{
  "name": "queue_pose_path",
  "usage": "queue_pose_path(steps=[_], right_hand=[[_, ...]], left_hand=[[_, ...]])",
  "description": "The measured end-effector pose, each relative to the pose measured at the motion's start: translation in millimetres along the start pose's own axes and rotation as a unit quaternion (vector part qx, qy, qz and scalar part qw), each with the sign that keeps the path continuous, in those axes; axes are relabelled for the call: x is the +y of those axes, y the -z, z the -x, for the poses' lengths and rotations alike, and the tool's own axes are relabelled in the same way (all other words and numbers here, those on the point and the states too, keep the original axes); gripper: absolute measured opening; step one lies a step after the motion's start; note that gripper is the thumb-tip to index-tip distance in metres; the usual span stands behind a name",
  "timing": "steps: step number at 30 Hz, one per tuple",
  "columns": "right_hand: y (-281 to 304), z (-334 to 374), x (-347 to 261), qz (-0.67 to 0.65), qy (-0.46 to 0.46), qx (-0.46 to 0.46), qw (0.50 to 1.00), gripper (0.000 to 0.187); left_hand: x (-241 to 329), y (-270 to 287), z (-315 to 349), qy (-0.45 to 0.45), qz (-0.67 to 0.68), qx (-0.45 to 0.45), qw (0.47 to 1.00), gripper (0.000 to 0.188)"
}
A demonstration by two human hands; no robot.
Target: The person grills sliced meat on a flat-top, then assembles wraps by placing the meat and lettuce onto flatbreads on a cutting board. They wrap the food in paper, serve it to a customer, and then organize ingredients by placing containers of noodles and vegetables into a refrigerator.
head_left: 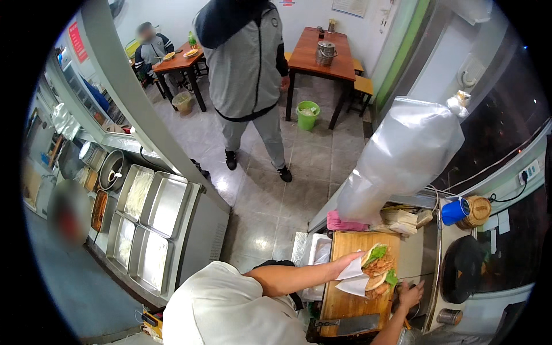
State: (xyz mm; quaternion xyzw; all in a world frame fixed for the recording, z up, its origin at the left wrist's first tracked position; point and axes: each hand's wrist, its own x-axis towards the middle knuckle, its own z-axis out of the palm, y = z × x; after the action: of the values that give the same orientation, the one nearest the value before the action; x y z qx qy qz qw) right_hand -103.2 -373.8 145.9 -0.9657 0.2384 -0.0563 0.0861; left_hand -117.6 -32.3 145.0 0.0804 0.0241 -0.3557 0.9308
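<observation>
My left hand (343, 265) grips two filled flatbreads (378, 269) in white paper sleeves, above a wooden cutting board (339, 307). Green lettuce and browned, fried-looking pieces stick out of the breads. Off the board's right edge is my right hand (410, 295), its fingers apart and no held thing visible. It hovers by or touches a dark object partly hidden beneath it; I cannot tell which. A broad-bladed cleaver (357, 324) lies across the near end of the board.
Clear plastic bags (402, 149) hang beyond the board, near paper sleeves (399, 220) and a pink cloth (351, 221). A black round griddle (463, 269) and blue cup (455, 211) stand right. Steel trays (165, 204) fill the left counter. A person (247, 69) stands ahead; another sits behind.
</observation>
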Motion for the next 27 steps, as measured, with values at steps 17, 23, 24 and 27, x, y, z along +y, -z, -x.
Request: queue_pose_path(steps=[17,23,24,27], right_hand=[[82.5,247.9,-209.1,-0.738,0.051,0.036,0.671,0.068],[114.8,250.8,-207.7,-0.714,0.008,0.136,0.687,0.078],[125.8,248.6,-214.1,-0.698,0.013,0.133,0.703,0.077],[148.1,244.7,-217.0,-0.726,0.083,0.162,0.664,0.078]], left_hand=[[2.0,-70.3,16.3,-0.097,0.020,0.021,0.995,0.054],[-25.2,-124.0,33.8,-0.238,-0.169,0.096,0.952,0.039],[-25.2,-140.9,40.1,-0.293,-0.160,0.076,0.940,0.037],[-26.5,-149.5,43.8,-0.295,-0.206,0.020,0.933,0.038]])
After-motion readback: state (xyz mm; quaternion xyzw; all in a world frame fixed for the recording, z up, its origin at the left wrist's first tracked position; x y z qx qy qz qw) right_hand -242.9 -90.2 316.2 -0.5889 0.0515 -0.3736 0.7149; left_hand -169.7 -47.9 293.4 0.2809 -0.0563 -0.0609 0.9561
